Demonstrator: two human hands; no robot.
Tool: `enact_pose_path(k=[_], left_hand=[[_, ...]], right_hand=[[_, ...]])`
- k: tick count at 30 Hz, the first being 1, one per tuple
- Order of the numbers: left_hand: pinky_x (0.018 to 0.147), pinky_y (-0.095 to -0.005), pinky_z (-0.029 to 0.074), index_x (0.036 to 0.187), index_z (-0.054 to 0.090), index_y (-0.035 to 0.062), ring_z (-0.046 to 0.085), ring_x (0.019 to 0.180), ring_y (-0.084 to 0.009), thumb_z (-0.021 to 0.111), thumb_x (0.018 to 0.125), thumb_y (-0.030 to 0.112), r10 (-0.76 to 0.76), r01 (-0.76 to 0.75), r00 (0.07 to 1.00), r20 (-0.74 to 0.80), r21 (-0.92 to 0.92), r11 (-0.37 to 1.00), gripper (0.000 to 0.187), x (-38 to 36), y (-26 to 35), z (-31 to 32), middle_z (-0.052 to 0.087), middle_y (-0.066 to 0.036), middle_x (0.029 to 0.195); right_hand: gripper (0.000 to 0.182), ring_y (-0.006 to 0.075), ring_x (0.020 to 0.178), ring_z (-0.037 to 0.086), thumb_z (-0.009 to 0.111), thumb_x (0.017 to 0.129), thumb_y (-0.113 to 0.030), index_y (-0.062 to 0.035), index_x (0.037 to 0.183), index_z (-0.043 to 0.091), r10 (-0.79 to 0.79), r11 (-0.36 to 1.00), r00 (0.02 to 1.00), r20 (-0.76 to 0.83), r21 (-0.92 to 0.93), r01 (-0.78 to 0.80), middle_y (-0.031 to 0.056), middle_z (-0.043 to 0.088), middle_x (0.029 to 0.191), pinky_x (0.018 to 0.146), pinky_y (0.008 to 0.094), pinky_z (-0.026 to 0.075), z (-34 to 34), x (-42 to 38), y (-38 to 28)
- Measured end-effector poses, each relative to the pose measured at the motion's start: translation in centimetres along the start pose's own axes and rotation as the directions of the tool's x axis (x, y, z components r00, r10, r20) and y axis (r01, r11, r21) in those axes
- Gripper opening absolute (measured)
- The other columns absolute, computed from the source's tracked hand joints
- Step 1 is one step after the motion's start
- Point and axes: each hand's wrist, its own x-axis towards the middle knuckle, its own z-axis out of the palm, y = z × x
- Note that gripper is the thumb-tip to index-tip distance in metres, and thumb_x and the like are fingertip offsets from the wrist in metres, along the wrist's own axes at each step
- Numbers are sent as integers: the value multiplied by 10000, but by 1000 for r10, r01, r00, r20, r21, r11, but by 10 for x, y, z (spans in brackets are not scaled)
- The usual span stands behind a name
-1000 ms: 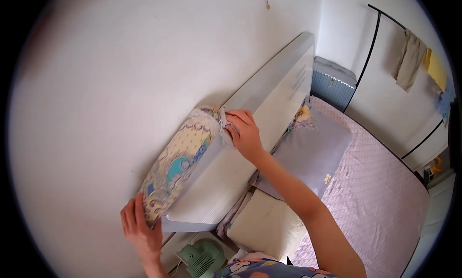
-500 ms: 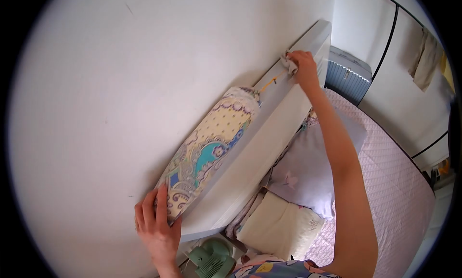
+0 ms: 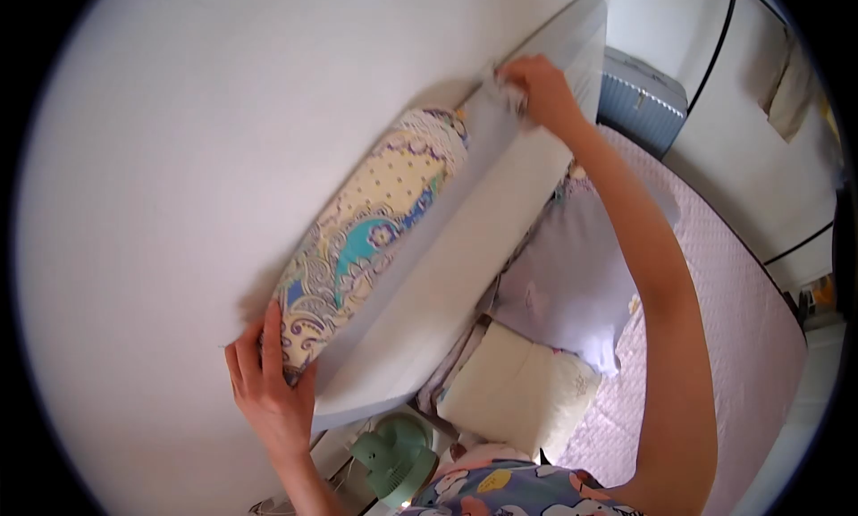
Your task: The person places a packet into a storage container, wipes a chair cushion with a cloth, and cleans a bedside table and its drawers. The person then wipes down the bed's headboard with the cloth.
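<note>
A long patterned bundle [image 3: 357, 239], cream with teal, blue and purple paisley, stands on edge between the white wall and the top of the grey headboard [image 3: 447, 266]. My left hand [image 3: 273, 382] grips its lower end, fingers on the wall side and thumb in front. Higher up, my right hand [image 3: 541, 87] is closed on a crumpled greyish cloth [image 3: 511, 98] at the headboard's top edge, just beyond the bundle's upper end. The cloth is partly hidden by the fingers and slightly blurred.
Below the headboard lie a lilac pillow [image 3: 572, 284] and a cream cushion [image 3: 518, 382] on a pink quilted bed [image 3: 724, 337]. A green fan [image 3: 393, 453] stands at the bottom. Beyond the bed are a blue-grey suitcase [image 3: 639, 105] and a black rail [image 3: 715, 51].
The bundle and my left hand appear lower-left in view. My right hand and the cloth have shifted up-left, closer to the bundle's upper end; the orange cord between them hardly shows now.
</note>
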Motion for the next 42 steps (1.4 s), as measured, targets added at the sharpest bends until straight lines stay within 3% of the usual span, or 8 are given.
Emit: enact_pose_path(k=[6,8,13,22,27,34,36,42], left_hand=[[840,-418,487,1297,559,86,542,999,-301,740,611,-53,-24,24,1000,3,-25,999,723,-1,3,0,576,-96,1125],[840,-416,489,1300,558,90,543,1003,-294,743,615,-51,-25,25,1000,5,-30,999,723,-1,3,-1,575,-91,1131],[843,-421,486,1306,556,108,542,1001,-288,751,612,-42,16,-16,999,-40,-13,1000,736,-2,-1,7,571,-80,1131],[884,-418,480,1317,546,109,541,1050,-288,747,673,-21,33,-32,999,-39,34,999,687,-3,6,7,567,-83,1171],[903,-416,469,1323,532,87,535,1083,-294,751,690,-3,82,-82,996,-30,24,996,676,11,16,15,563,-92,1190],[900,-418,441,1219,593,73,555,1042,-304,718,743,-17,256,-207,902,-348,172,963,500,-13,35,26,591,-94,1199],[862,-361,417,1152,633,86,580,955,-279,666,727,-40,296,-319,873,-388,5,948,445,-55,26,43,642,-45,1078],[818,-380,481,914,696,63,603,918,-302,618,699,-74,-109,201,974,199,-534,821,267,-171,52,114,682,-88,932]], right_hand=[[167,310,876,632,646,818,-13,-34,982,671,472,867,715,-516,417,-271,133,642,1052,754,356,502,42,-50,-55],[188,303,886,636,722,751,-7,-13,924,647,667,721,637,-385,548,-424,146,634,1043,750,336,507,63,-92,-106],[158,288,890,654,744,718,-24,-37,859,674,595,729,769,-234,560,-394,128,659,1018,758,325,516,62,-138,-159],[318,259,802,627,756,759,-149,-29,1018,618,910,390,369,-190,696,-603,133,635,881,729,345,491,50,-91,-109],[310,256,835,620,745,740,-110,-25,1014,627,722,507,686,-87,741,-440,129,625,913,759,335,497,53,-134,-188],[278,257,858,629,702,734,-6,-37,1005,646,852,492,465,-240,670,-556,114,635,955,763,323,495,75,-124,-123],[308,253,862,628,697,709,34,-39,1004,652,814,524,545,-202,660,-539,109,630,942,760,326,498,69,-137,-171],[402,240,866,600,673,630,107,-67,992,683,561,576,820,-115,765,-287,69,615,934,725,319,502,66,-181,-307]])
